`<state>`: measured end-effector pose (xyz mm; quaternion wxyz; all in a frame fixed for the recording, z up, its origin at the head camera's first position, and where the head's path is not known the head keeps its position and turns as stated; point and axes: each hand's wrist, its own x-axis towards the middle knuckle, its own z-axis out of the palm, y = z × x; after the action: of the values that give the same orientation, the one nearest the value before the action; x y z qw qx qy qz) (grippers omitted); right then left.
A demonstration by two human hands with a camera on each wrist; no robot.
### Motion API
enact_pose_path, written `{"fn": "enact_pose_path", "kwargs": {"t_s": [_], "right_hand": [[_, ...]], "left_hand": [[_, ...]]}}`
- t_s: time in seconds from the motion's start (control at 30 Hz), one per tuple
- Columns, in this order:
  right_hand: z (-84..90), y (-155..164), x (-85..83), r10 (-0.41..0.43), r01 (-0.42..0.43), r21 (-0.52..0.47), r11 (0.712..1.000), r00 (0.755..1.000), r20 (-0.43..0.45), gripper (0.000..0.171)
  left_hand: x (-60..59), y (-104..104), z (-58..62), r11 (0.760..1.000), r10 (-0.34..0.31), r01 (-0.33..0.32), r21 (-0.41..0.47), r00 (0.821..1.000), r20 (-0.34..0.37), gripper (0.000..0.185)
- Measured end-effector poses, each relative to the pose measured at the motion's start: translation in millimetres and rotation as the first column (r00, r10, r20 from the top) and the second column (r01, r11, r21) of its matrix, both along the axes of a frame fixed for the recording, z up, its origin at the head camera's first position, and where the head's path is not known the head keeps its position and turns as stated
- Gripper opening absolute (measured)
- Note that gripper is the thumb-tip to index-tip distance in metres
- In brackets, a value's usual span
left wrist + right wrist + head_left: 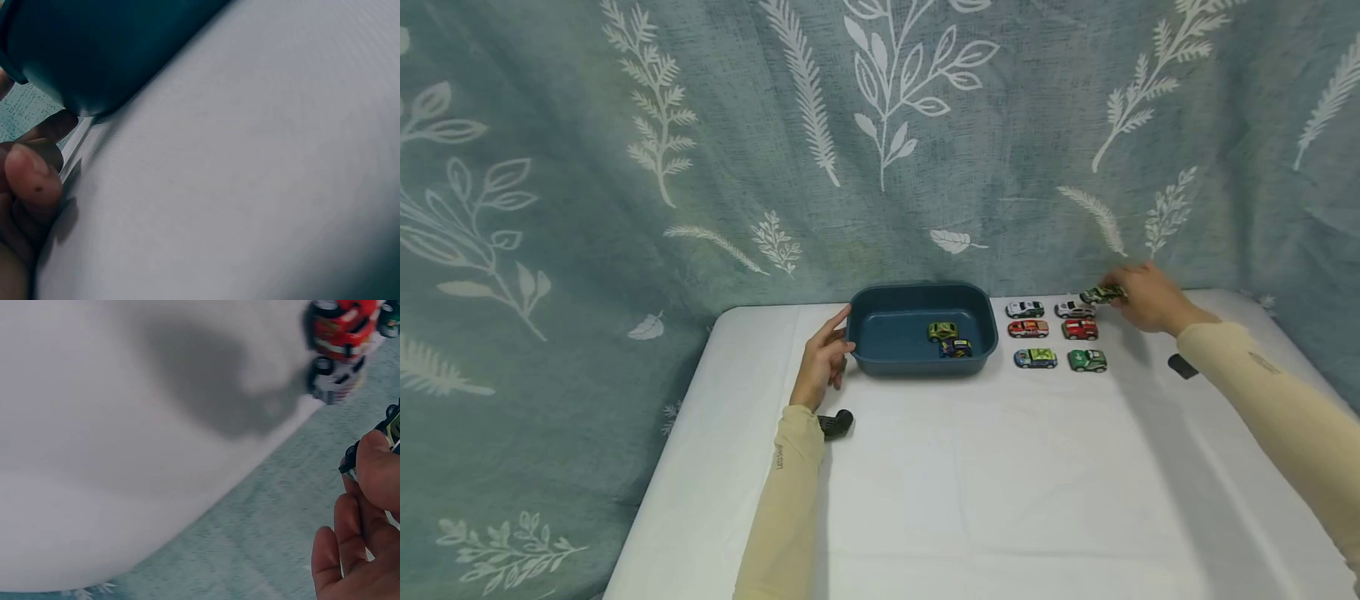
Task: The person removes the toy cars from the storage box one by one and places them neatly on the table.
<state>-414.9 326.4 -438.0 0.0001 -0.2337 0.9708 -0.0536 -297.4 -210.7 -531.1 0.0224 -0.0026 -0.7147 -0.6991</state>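
From my seat, my left hand (822,360) rests on the white table (925,483) with fingers relaxed and lightly spread, fingertips touching the left wall of the dark blue tub (880,363); the left wrist view shows a finger (34,178) just beside the tub's lower corner. Inside the tub lie a yellow-green car (942,331) and a dark blue car (956,348), touching each other. To the right of the tub stand six toy cars in two columns: white (1025,309), orange-red (1027,328), blue-green (1035,357), silver (1074,309), red (1079,330) and green (1087,360). Further right, my right hand (1146,297) pinches a camouflage-green car (1102,294) between thumb and fingers, lifted just above the silver one near the table's far edge. I judge this car light, rigid and small, with smooth sides and free wheels, so gripping across the body suits it best. The right arm reaches forward, sleeve angled across the table, wrist bent slightly inward.
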Motion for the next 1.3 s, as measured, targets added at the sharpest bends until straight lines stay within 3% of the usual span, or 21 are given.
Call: {"fn": "enact_pose_path", "kwargs": {"t_s": [0.47, 1.3], "right_hand": [[-38.5, 41.9, 4.0, -0.135, 0.135, -0.066, 0.989, 0.991, 0.012, 0.040], [-58.7, 46.0, -0.5, -0.221, 0.222, -0.029, 0.975, 0.974, 0.041, 0.044]], "left_hand": [[-2.2, -4.4, -2.1, 1.000, 0.001, -0.001, 0.006, 1.000, -0.013, 0.066], [-2.5, -3.6, -0.1, 1.000, 0.003, -0.003, 0.024, 1.000, 0.001, 0.067]]}}
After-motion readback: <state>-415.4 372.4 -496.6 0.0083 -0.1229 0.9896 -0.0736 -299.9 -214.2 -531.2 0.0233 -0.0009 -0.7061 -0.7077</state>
